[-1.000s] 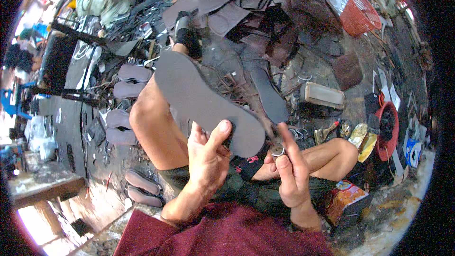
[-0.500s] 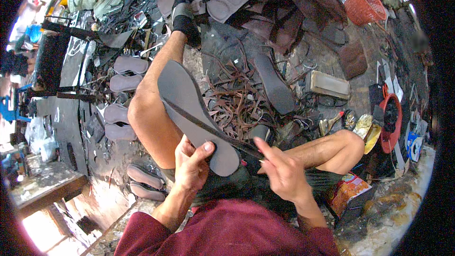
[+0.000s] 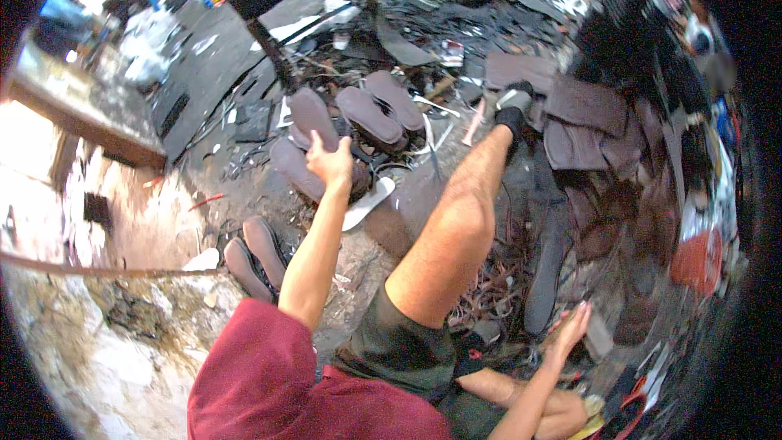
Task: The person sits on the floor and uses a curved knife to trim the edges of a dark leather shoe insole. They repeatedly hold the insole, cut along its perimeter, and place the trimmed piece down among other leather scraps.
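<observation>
My left hand [image 3: 332,165] reaches forward to a dark grey-brown shoe sole [image 3: 313,114] lying on a stack of soles on the floor. Its thumb and forefinger are spread at the sole's near end. Just beside that stack lies another sole [image 3: 295,168], and a pair of soles [image 3: 371,114] rests further right. My right hand [image 3: 570,327] hangs low on the right beside a pale block [image 3: 599,336]. Its fingers look stretched but are smeared, and whether they hold anything is unclear. A long grey sole [image 3: 547,269] lies on the floor beyond my right hand.
Another pair of soles [image 3: 259,254] sits at the near left. A white sole-shaped piece [image 3: 368,204] lies by my left forearm. Dark sheets [image 3: 586,126] are heaped at the right, near a red basket [image 3: 697,262]. Brown scrap strips [image 3: 493,293] lie beyond my bent leg.
My view has swung left. The large sole with the dark strip is out of my left hand, which has moved to the stacked soles. My right hand has drawn away from it, rightward.
</observation>
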A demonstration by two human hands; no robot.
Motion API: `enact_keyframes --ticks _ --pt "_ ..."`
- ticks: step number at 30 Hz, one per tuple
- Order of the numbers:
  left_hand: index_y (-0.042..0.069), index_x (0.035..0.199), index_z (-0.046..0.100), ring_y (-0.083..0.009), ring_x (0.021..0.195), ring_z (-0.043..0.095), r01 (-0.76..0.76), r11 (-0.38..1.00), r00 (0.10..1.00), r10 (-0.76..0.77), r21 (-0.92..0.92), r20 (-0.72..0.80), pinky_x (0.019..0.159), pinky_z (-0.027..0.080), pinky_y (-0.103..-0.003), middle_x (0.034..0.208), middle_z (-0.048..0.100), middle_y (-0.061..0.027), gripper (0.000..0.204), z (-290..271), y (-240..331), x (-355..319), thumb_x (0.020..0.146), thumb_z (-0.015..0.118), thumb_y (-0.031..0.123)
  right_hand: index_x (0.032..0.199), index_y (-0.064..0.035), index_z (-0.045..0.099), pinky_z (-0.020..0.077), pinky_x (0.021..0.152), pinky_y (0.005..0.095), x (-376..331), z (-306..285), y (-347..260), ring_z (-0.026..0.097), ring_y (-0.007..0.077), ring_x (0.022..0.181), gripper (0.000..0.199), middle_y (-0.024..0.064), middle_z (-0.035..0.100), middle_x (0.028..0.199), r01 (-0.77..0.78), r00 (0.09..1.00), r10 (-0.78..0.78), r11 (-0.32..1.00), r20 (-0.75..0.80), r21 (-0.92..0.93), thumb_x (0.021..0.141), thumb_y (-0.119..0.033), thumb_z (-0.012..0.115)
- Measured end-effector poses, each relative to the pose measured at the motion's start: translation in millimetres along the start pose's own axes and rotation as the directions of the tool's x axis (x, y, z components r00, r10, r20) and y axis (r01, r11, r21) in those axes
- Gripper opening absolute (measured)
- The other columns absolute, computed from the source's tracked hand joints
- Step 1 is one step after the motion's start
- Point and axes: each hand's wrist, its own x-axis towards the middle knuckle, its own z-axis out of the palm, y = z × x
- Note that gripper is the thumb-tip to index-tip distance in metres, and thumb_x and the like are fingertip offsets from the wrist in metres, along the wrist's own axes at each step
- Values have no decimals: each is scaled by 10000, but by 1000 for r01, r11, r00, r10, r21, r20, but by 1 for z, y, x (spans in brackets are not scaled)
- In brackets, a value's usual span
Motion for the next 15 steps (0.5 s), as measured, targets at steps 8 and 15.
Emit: enact_keyframes --ticks 8,15 --pt "55 1487 314 -398 1383 309 324 869 943 -327 375 -56 1098 357 -467 1529 254 -270 944 72 -35 -10 729 822 299 1199 -8 530 441 934 470 13 7 67 536 391 1132 768 212 576 1168 186 953 -304 536 17 -824 643 -411 876" --pt "58 1297 594 -418 1405 305 -204 943 978 186 -264 -91 1163 238 -484 1492 346 -300 624 18 15 -85 768 782 331 1228 -46 494 483 855 476 7 5 53 600 363 1004 794 164 599 1148 143 976 -208 394 63 -908 601 -302 910"
